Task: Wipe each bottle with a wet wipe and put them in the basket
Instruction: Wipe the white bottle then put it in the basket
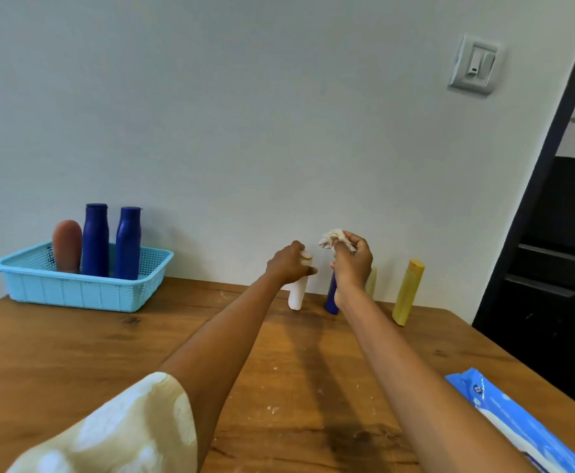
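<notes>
- My left hand [291, 264] was curled round the top of the white bottle [297, 295], which stood upright on the wooden table [108, 353] near the wall.
- My right hand [351, 264] pinched a crumpled wet wipe [330, 238], held up in the air just beside my left hand and above the bottles.
- A dark blue bottle [331, 295] stood just right of the white one, mostly hidden behind my right wrist.
- A pale yellow bottle [371, 283] showed partly behind my right hand, and a taller yellow bottle [408, 291] stood further right, apart from it.
- The light blue basket [74, 288] sat at the far left of the table, well apart from the row of bottles.
- Inside it stood 3 bottles: a reddish-brown bottle [67, 245] on the left and 2 blue bottles [95, 238] beside it.
- A blue pack of wipes [518, 425] lay at the near right edge of the table.
- My left sleeve [125, 431], cream with pale spots, showed at the bottom left.
</notes>
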